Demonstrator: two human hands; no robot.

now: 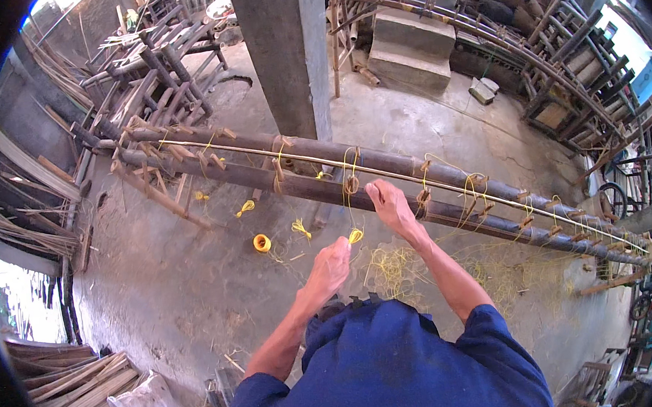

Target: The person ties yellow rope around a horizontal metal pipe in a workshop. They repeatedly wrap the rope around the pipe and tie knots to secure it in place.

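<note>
The small looped bundle of thin yellow cord [355, 235] is pinched, it seems, in the left hand's closed fingers [342, 246], on the person's side of a long, dark round pole [241, 176]. The right hand [392, 206] has curled fingers by the pole; whether they grip anything cannot be told. Light, even tension should prevent snags. The loops look bright and gathered.

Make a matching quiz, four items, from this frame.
Things
1. yellow ring-shaped roll
2. left bare hand
3. grey square concrete pillar
4. right bare hand

Places and states
A. beyond the long dark round poles
B. overlapping the nearer pole in this view
C. on the grey concrete floor, this side of the poles
D. bundle of yellow twine at its fingers

Pairs: 1-C, 2-D, 3-A, 4-B
</note>
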